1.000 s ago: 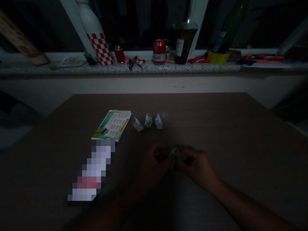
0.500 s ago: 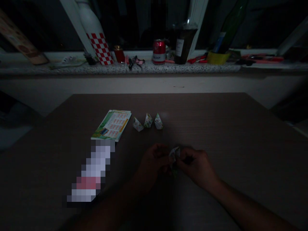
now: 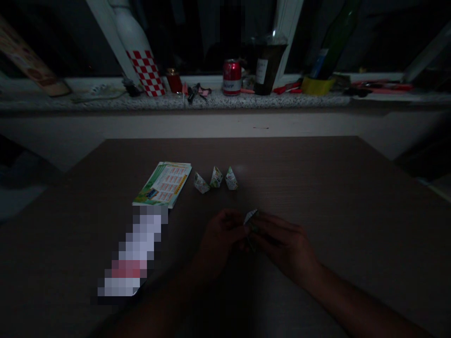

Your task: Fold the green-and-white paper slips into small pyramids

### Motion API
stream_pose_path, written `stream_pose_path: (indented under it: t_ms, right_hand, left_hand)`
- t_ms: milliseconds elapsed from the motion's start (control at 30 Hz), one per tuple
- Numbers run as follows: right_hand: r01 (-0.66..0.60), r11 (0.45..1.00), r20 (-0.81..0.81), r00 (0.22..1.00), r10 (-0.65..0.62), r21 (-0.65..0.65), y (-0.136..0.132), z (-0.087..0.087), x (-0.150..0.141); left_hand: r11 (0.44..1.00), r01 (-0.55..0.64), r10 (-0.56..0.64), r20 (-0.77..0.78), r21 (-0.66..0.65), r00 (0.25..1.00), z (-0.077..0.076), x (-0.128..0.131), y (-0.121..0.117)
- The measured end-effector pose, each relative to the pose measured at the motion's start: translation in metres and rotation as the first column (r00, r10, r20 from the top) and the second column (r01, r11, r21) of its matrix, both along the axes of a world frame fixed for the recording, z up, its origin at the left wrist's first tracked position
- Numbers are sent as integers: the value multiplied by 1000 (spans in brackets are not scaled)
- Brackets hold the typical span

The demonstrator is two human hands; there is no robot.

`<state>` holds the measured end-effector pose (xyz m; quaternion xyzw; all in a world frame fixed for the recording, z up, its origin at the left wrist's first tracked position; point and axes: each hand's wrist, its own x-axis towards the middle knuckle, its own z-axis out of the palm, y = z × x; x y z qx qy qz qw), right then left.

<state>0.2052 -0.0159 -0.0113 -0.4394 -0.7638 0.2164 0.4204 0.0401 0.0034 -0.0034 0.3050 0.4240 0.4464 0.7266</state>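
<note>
A small folded piece of printed paper (image 3: 251, 217) is held between my two hands, just above the dark table (image 3: 338, 197). My left hand (image 3: 222, 239) pinches it from the left with thumb and fingers. From the right, my right hand (image 3: 287, 239) grips it, its fingers stretched along the paper's side. The fingers and the dim light hide much of the paper's lower part. Beyond my hands stand three folded paper pieces in a row: a left one (image 3: 201, 183), a middle one (image 3: 216, 177) and a right one (image 3: 231, 179).
A stack of printed calendar sheets (image 3: 164, 184) lies at the left, with a blurred-out object (image 3: 136, 251) in front of it. On the granite windowsill (image 3: 211, 100) stand a checkered bottle (image 3: 146, 70), a red can (image 3: 231, 77), a dark cup (image 3: 268, 68) and a green bottle (image 3: 336, 40).
My right hand has shifted slightly left, and its fingers have straightened along the paper. The held paper has turned and moved a little left. The folded pieces on the table stay put.
</note>
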Motion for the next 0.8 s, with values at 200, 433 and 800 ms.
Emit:
stream_pose_path:
  t_ms: [200,433,800]
  right_hand:
    - [-55,998,6,998,56,-32,-1,3,-4]
    - [-106,985,-45,994,101,-136,4,16,-4]
    - [-63,948,-148,989,17,-311,95,31,21]
  left_hand:
    - [998,54,-54,-6,27,999,-2,-1,-1]
    - [996,82,-83,40,37,996,3,-3,-1]
    - [951,112,53,-510,287,858,18,-23,21]
